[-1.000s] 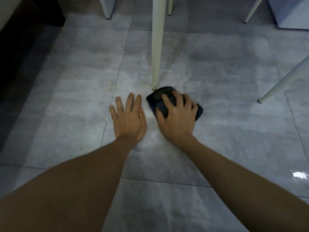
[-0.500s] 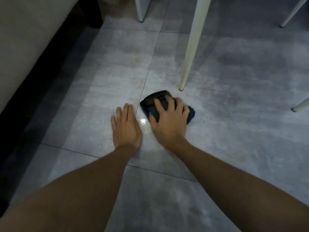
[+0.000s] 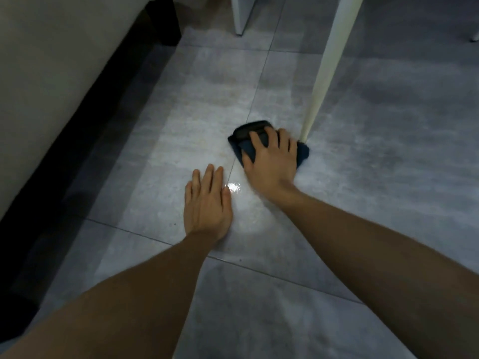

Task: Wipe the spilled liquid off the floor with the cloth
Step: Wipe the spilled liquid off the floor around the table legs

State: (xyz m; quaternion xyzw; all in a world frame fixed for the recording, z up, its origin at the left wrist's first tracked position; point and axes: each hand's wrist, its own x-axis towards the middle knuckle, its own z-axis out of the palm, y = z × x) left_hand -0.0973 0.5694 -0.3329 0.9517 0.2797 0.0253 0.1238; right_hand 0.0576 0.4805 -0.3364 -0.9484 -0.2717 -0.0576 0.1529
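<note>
A dark blue cloth (image 3: 245, 137) lies bunched on the grey tiled floor (image 3: 181, 141), beside the foot of a white table leg. My right hand (image 3: 272, 159) presses flat on top of it, fingers spread over the fabric. My left hand (image 3: 206, 203) rests palm down on the bare tile just left of and nearer than the cloth, holding nothing. A small shiny wet spot (image 3: 234, 188) glints on the tile between the two hands, next to my left index finger.
The white table leg (image 3: 325, 71) slants down to the floor right beside the cloth. A beige sofa (image 3: 51, 60) with a dark base runs along the left. Another white furniture leg (image 3: 242, 14) stands at the top.
My right hand has pushed the cloth right, back up against the table leg. The left hand stays flat on the tile. The view has swung left, showing more sofa.
</note>
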